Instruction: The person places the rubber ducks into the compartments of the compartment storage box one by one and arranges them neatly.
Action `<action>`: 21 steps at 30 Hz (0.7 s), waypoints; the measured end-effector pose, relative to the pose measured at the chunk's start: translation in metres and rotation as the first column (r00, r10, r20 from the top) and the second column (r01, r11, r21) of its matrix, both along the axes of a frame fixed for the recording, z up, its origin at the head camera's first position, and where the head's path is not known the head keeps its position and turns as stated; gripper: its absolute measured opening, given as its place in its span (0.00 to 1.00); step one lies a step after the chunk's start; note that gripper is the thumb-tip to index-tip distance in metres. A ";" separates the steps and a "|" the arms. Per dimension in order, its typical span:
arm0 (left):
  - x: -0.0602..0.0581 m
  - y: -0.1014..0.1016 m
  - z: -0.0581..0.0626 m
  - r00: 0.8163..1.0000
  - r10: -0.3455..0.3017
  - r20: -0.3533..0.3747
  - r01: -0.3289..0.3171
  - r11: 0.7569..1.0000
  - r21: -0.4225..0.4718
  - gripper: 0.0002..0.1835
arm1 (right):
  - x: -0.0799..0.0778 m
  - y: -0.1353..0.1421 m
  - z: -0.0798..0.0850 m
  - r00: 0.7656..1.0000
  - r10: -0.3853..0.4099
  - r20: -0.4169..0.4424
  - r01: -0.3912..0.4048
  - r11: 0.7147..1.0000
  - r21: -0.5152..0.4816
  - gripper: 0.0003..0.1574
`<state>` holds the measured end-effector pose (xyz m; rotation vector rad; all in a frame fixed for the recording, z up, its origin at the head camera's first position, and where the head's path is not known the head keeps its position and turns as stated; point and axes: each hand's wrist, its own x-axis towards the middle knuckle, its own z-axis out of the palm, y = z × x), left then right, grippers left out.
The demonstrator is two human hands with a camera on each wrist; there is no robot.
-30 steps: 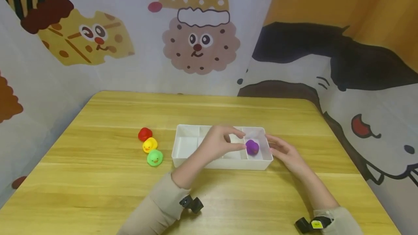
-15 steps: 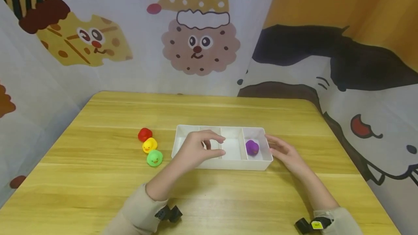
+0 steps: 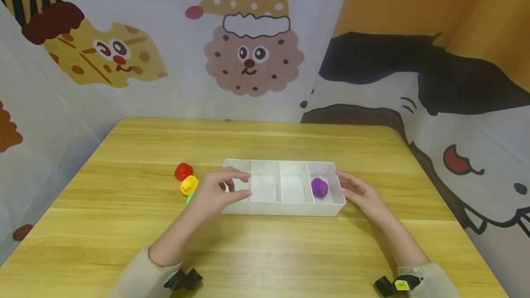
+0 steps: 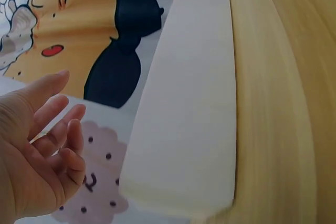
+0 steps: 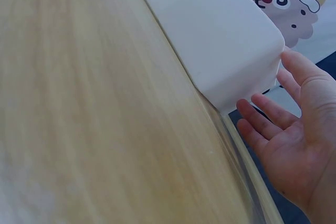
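Observation:
A white divided box (image 3: 285, 209) stands on the table with a purple rubber duck (image 3: 319, 187) in its far right compartment. Over the box's left end hovers my left hand (image 3: 215, 192), fingers loosely bent, thumb and fingertips apart with nothing between them; the left wrist view also shows this hand (image 4: 39, 156) beside the box wall. My right hand (image 3: 364, 197) rests its fingertips against the box's right end, as the right wrist view confirms. Left of the box sit a red duck (image 3: 183, 171), a yellow duck (image 3: 189, 184) and a green duck (image 3: 188, 198), the last mostly hidden by my left hand.
The wooden table (image 3: 265, 252) extends around the box on all sides. Behind it hangs a cloth (image 3: 182, 95) printed with cartoon figures. A small black camera (image 3: 182, 279) is worn on my left wrist, and another (image 3: 397, 284) on my right.
My left hand has moved left from beside the purple duck, across the compartments, to the box's left end near the other ducks. My right hand has stayed at the right end.

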<state>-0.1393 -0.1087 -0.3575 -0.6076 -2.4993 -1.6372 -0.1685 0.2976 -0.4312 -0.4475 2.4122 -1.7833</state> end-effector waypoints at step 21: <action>0.008 -0.074 -0.021 0.989 0.147 -0.027 -0.149 0.983 -0.112 0.14 | -0.002 0.000 -0.002 1.000 0.007 -0.011 -0.007 1.000 -0.019 0.31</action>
